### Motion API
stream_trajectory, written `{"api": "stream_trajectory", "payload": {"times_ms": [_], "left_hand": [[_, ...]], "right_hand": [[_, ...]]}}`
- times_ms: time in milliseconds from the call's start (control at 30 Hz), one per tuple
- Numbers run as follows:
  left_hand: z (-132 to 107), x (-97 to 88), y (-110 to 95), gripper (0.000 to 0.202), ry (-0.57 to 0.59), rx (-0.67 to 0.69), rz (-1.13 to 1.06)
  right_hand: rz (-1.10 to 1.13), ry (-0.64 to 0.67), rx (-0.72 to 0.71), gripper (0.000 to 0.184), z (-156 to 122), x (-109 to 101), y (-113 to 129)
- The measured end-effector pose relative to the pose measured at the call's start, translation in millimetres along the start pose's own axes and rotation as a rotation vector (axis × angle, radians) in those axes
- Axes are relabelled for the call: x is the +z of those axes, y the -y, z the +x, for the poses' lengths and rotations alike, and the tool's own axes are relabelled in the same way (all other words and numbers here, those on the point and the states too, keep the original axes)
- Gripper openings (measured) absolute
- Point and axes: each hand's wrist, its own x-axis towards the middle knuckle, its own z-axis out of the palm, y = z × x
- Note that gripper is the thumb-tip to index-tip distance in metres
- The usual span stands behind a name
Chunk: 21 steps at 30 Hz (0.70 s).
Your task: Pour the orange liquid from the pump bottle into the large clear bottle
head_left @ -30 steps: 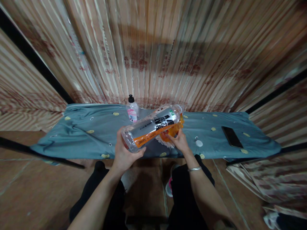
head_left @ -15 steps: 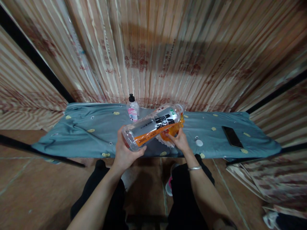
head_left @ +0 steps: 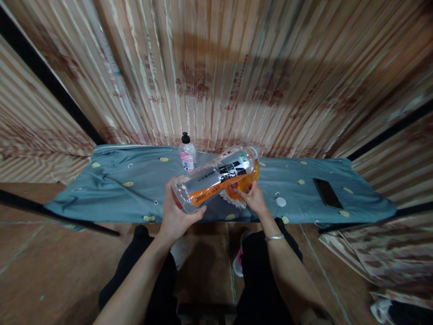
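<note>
A large clear plastic bottle with a black, silver and orange label is held tilted, its neck end up to the right. My left hand is wrapped around its base. At the neck end, my right hand is closed on an orange, see-through thing that lies against the bottle; its exact kind is hard to make out. Beneath them a white fringed piece shows in part, mostly hidden by the bottle and my right hand.
A small bottle with a black cap stands behind the big bottle. To the right, a white round cap and a black phone lie on the blue-grey cloth. A striped curtain hangs behind, with black poles at the sides.
</note>
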Motion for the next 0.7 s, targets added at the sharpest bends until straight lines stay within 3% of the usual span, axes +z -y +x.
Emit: {"api": "stream_trajectory", "payload": {"times_ms": [400,700], "left_hand": [[0.0,0.2,0.2,0.077,-0.007,-0.021,0.008],[0.9,0.6,-1.8,0.075,-0.022,-0.010,-0.018]], "right_hand": [[-0.002,-0.005,0.003,0.080,1.6,2.5,-4.7],[0.014,0.005,0.019,0.087,0.9,0.7,2.2]]}}
